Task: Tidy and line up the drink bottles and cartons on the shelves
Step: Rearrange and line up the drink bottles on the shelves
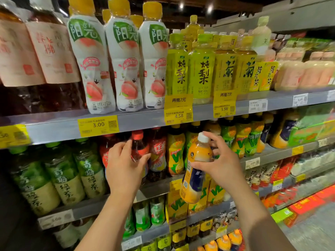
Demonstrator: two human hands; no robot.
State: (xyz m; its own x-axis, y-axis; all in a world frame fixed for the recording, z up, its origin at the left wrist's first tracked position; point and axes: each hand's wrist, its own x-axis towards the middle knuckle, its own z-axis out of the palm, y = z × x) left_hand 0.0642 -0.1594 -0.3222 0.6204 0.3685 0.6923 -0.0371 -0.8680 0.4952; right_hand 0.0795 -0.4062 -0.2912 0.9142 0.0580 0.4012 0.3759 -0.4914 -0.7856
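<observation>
right hand (222,163): nearest to us, clamped on the orange bottle (196,169) at the shoulder, thumb under, fingers curled behind the neck; the bottle is off the shelf, tilted, white cap up, hanging in front of the yellow V bottles (175,151).
left hand (125,163): just left of it, fingers curled round the red-cap bottle (138,147), which stands on the middle shelf (157,187) among the red tea bottles (157,153).
step, our guess: the orange bottle is a stray among the V bottles; we carry it right to the like orange bottles (279,131) further along the same shelf.
how to do it well: we bring it upright before setting down, label out, base flush with the front edge; we keep it clear of the V bottles' caps.
left side: we nudge the red-cap bottle into line with its row, label front.
risk: grip is high on the bottle, so the base could swing into a neighbour.
far: top shelf (141,120) rows of peach bottles (125,57) and pear bottles (202,69) already stand straight.
</observation>
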